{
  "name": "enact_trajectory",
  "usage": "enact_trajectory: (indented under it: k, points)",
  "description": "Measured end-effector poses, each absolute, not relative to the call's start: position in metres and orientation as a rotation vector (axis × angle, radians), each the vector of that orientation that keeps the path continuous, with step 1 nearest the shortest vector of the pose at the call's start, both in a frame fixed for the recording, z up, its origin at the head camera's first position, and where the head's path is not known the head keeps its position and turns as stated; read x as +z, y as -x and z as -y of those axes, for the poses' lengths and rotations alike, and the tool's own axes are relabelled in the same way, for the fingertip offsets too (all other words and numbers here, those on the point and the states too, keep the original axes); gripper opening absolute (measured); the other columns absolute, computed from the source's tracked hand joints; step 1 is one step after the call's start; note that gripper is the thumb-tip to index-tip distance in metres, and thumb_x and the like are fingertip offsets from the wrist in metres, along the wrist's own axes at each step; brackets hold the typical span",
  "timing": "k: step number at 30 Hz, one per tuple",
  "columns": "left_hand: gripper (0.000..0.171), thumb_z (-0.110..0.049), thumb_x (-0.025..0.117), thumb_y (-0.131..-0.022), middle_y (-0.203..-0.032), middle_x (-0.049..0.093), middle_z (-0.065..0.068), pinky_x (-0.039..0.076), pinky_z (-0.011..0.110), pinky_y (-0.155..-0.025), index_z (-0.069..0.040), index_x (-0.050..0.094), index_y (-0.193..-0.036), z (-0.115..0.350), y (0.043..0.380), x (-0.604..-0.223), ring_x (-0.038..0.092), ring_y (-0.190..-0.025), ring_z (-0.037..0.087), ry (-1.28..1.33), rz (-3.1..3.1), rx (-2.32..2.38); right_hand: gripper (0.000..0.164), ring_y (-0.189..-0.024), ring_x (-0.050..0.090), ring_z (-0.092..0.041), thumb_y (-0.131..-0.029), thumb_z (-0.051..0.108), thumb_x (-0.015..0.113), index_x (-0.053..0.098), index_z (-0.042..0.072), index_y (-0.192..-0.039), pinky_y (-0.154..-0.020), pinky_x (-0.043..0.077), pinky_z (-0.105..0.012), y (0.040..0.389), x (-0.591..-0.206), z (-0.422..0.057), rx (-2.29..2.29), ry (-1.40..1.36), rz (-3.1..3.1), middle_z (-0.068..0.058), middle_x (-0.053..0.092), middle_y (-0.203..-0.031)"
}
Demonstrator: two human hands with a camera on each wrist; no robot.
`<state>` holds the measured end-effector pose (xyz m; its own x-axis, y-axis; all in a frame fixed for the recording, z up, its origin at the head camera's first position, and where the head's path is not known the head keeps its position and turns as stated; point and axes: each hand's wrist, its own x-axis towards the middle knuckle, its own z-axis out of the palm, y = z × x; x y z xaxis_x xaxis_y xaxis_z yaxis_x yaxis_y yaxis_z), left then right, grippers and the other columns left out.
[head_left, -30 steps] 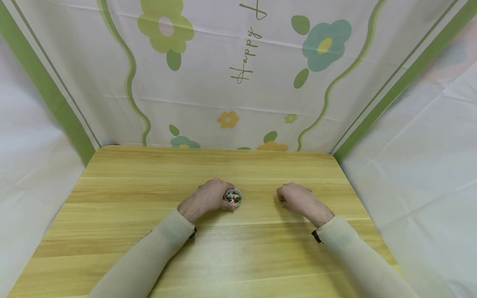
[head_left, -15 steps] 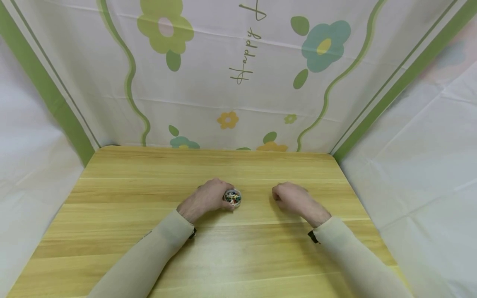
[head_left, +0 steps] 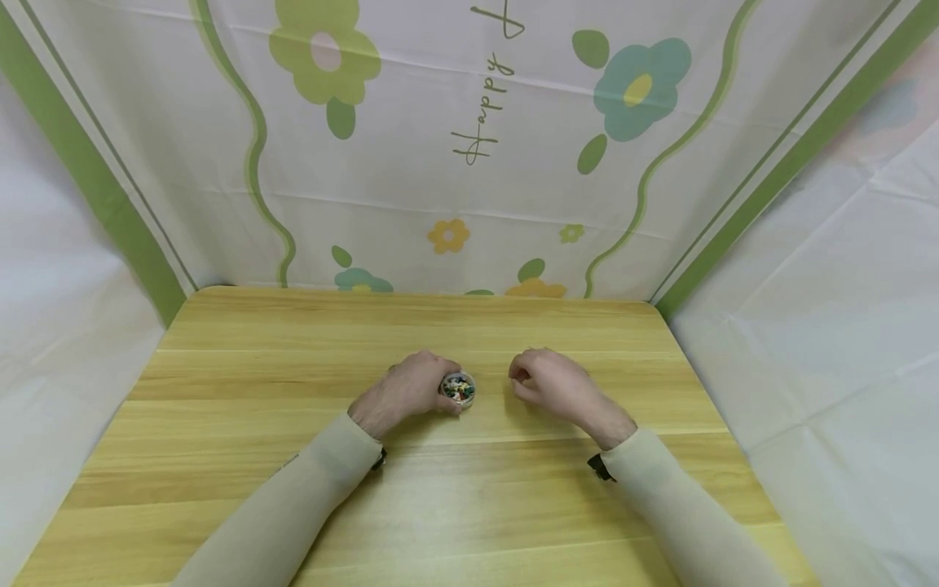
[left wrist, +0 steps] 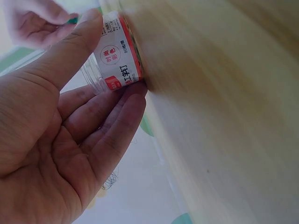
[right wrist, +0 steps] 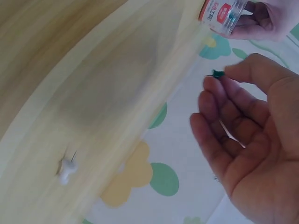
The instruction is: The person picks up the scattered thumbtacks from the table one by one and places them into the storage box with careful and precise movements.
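A small clear jar (head_left: 458,390) of mixed coloured push pins stands on the table, its top uncovered. My left hand (head_left: 412,387) grips the jar between thumb and fingers; its red and white label (left wrist: 117,56) faces the left wrist camera. To the right of it, my right hand (head_left: 563,385) is raised a little above the table. Between thumb and index fingertip it pinches a green push pin (right wrist: 217,73), whose metal point sticks out. A blurred white push pin (right wrist: 67,171) lies on the table; I cannot tell if it is one or two.
The wooden table (head_left: 293,326) ends at the back against a white flowered cloth (head_left: 411,147). Similar cloth walls hang at both sides.
My right hand has moved left towards the jar and risen slightly, carrying the green push pin. The left hand and the jar have stayed in place.
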<state>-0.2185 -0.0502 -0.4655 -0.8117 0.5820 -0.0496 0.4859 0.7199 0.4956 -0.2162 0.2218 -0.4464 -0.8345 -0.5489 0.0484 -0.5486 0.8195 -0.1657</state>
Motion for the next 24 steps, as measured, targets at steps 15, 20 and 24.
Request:
enact_trajectory:
  k: [15, 20, 24]
  points:
    - [0.053, -0.037, 0.09, -0.078, -0.102, 0.074, 0.002, 0.055, 0.031, -0.075, -0.01, 0.073, -0.121, 0.051, 0.219, -0.464, 0.065, -0.085, 0.013, -0.88, -2.716, 0.72, 0.014, -0.096, 0.064, -0.008, -0.096, 0.017, 0.071, 0.078, 0.016, -0.108, -0.087, 0.055, -0.031, 0.215, -0.443, -0.186, -0.491, 1.091, -2.941, 0.009, 0.073, -0.103]
    - [0.05, -0.038, 0.089, -0.079, -0.099, 0.074, 0.0, 0.055, 0.03, -0.073, -0.012, 0.074, -0.12, 0.051, 0.219, -0.464, 0.063, -0.082, 0.011, -0.894, -2.713, 0.708, 0.014, -0.1, 0.063, -0.009, -0.095, 0.017, 0.074, 0.078, 0.016, -0.108, -0.088, 0.054, -0.03, 0.215, -0.449, -0.174, -0.482, 1.187, -2.928, 0.009, 0.072, -0.106]
    - [0.043, -0.04, 0.088, -0.079, -0.089, 0.07, -0.005, 0.051, 0.03, -0.065, -0.015, 0.074, -0.112, 0.051, 0.22, -0.464, 0.059, -0.074, 0.01, -0.899, -2.718, 0.69, 0.012, -0.099, 0.062, -0.01, -0.093, 0.015, 0.076, 0.079, 0.016, -0.105, -0.087, 0.054, -0.029, 0.214, -0.453, -0.166, -0.48, 1.276, -2.91, 0.009, 0.07, -0.104]
